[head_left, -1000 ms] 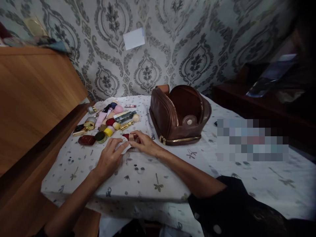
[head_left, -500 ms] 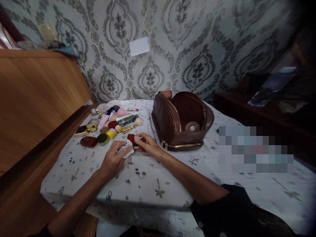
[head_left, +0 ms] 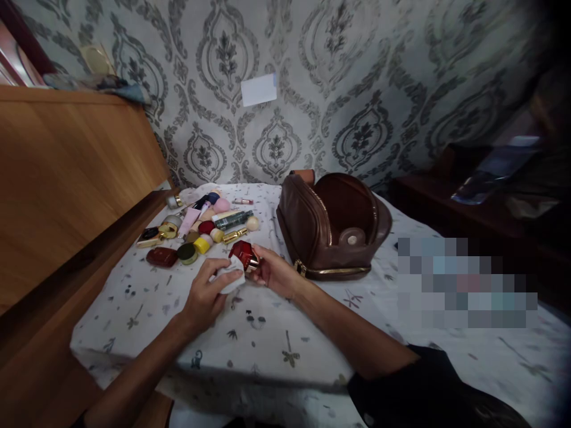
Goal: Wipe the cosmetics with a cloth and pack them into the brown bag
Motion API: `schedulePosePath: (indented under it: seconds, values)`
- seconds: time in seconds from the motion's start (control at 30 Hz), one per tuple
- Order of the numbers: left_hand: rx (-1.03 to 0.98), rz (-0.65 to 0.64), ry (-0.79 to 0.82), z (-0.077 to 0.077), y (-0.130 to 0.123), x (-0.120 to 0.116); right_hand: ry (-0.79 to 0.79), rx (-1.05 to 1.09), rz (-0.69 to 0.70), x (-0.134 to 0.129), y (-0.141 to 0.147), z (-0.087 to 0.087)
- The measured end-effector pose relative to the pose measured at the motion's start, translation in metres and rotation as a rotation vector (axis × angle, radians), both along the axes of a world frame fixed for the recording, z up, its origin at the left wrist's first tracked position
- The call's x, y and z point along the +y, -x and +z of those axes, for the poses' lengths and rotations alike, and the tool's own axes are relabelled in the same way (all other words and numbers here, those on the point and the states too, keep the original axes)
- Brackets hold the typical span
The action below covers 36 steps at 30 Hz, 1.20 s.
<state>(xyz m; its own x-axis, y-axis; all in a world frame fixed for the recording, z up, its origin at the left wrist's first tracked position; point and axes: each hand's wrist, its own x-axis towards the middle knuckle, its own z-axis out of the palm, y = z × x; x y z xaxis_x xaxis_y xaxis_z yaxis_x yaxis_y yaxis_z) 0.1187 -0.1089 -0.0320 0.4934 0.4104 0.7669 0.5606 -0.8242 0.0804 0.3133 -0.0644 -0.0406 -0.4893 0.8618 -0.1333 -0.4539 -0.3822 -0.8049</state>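
Note:
My right hand (head_left: 274, 271) grips a faceted dark-red glass bottle (head_left: 243, 254) with a gold-coloured part, probably a perfume bottle, just above the patterned cloth. Pinched in my left hand (head_left: 206, 292) is a white wipe (head_left: 232, 278), which lies against the near side of the bottle. Close beyond them a gold tube (head_left: 234, 236), a yellow-lidded pot (head_left: 201, 245) and a green round tin (head_left: 187, 254) lie among the cosmetics. A brown leather bag (head_left: 301, 229) stands unzipped to the right of my hands, its inside dark.
A dark-red oval case (head_left: 161, 257), a pink tube (head_left: 189, 221) and a pink sponge (head_left: 222, 205) lie in the pile at left. A wooden cabinet (head_left: 80, 160) borders the left side. The patterned wall (head_left: 276, 145) rises behind; a blurred-out patch covers something at right.
My right hand has turned the red bottle so more of its faceted face shows. The left hand keeps the wipe against it. The whole view has shifted slightly.

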Motion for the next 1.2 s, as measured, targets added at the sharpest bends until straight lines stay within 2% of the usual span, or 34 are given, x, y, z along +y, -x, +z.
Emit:
schedulePosePath:
  seconds: [0.2, 0.4, 0.53, 0.7, 0.83, 0.93, 1.0, 1.1, 1.2]
  values:
    - [-0.16, 0.016, 0.143, 0.005, -0.003, -0.001, 0.062, -0.012, 0.147, -0.001, -0.002, -0.002]
    - [-0.185, 0.114, 0.251, 0.013, -0.011, 0.005, 0.124, 0.035, 0.043, -0.001, -0.001, 0.001]
    - [-0.144, 0.196, 0.393, 0.019, -0.012, 0.007, 0.049, 0.096, -0.006, -0.001, -0.004, 0.004]
    - [-0.198, 0.167, 0.669, 0.028, -0.013, -0.002, -0.137, 0.122, -0.054, -0.001, -0.003, 0.0]
    - [-0.312, 0.156, 0.688, 0.04, -0.018, -0.009, -0.236, 0.083, -0.04, -0.001, -0.001, -0.002]
    - [-0.391, 0.158, 0.689, 0.048, -0.019, -0.006, -0.234, 0.074, 0.01, -0.003, -0.003, 0.0]
    - [-0.46, 0.155, 0.748, 0.052, -0.018, -0.001, -0.208, 0.102, 0.04, -0.004, -0.006, 0.002]
    - [-0.566, 0.173, 0.925, 0.051, -0.017, 0.005, -0.183, 0.169, 0.061, -0.004, -0.01, 0.005]
    - [-0.717, 0.244, 1.12, 0.046, -0.018, 0.005, -0.209, 0.207, 0.039, -0.002, -0.013, 0.008]
